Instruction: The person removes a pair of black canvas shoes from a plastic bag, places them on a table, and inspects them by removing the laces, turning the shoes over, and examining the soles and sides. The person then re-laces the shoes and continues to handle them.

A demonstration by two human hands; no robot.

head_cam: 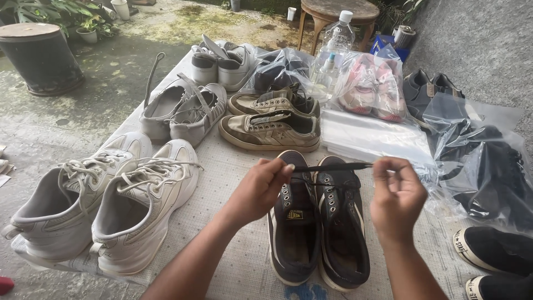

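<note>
Where the black shoelace (333, 166) stretches taut above the dark sneakers (317, 222), left hand (260, 189) and right hand (397, 194), fingers pinched tight on its ends.

White trainers (105, 203): pair, left side of the table.
Grey shoes (183, 108): pair, behind the white trainers.
Tan sneakers (272, 122): pair, centre, side by side.
Plastic bottle (337, 41): upright, far end.
Pink shoes (369, 89): inside a clear bag.
Wooden stool (333, 14): beyond the table.
Dark drum (41, 55): on the ground, far left.

Soft even daylight, faint shadows, sharp centre, slight wide-angle stretch at edges
</note>
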